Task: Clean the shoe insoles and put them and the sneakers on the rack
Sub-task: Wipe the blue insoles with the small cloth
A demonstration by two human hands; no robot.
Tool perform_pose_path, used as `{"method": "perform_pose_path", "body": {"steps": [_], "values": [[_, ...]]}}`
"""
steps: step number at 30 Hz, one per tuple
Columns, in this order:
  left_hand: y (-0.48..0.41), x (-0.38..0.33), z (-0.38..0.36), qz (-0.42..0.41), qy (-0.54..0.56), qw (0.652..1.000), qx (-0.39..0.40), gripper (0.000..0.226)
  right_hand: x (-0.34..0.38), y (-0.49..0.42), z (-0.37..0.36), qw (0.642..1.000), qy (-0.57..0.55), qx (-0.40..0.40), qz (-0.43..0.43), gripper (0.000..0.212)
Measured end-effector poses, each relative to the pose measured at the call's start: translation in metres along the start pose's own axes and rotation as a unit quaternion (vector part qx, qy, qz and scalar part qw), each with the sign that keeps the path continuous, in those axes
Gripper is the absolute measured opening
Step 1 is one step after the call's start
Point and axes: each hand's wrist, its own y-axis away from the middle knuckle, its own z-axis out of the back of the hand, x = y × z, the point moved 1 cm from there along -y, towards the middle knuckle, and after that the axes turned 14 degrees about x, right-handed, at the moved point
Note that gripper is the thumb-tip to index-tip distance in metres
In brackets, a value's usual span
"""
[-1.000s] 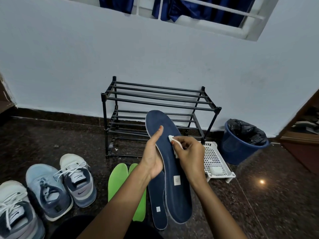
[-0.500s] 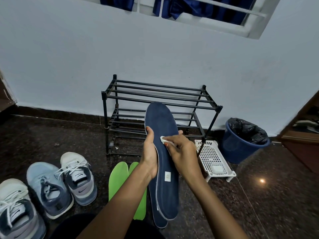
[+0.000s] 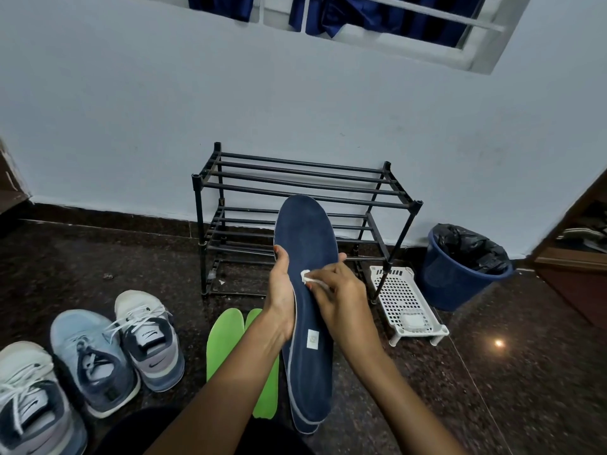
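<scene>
My left hand (image 3: 281,297) grips a dark blue insole (image 3: 307,244) by its left edge, holding it upright in front of the black rack (image 3: 295,185). My right hand (image 3: 341,300) pinches a small white wipe (image 3: 307,276) against the insole's middle. A second blue insole (image 3: 305,425) lies on the floor behind it, mostly hidden. Two green insoles (image 3: 225,336) lie on the floor to the left. Sneakers stand at lower left: a white and grey one (image 3: 149,336), a light blue one (image 3: 92,359), and another white one (image 3: 29,402).
A white perforated tray (image 3: 405,300) holding a small white block sits right of the rack. A blue bin (image 3: 460,270) lined with a black bag stands further right. A wooden cabinet (image 3: 578,257) is at the far right edge. The floor is dark polished stone.
The insole has shifted slightly left and lower in my hands. My right hand has slid the wipe left and down across the insole's surface.
</scene>
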Motion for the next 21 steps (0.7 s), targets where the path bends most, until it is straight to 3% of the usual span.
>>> {"method": "perform_pose_path", "body": {"steps": [4, 12, 21], "values": [[-0.002, 0.0, 0.005, -0.011, 0.008, 0.999, -0.033, 0.082, 0.006, 0.015, -0.006, 0.999, -0.012, 0.025, 0.031, 0.013], [-0.001, 0.004, 0.002, 0.016, -0.005, 1.0, -0.02, 0.087, -0.004, -0.008, -0.002, 1.0, 0.016, -0.022, 0.001, 0.015], [-0.005, 0.002, 0.006, -0.009, 0.011, 0.999, -0.045, 0.082, 0.004, 0.015, -0.011, 1.0, -0.005, 0.01, 0.02, 0.016]]}}
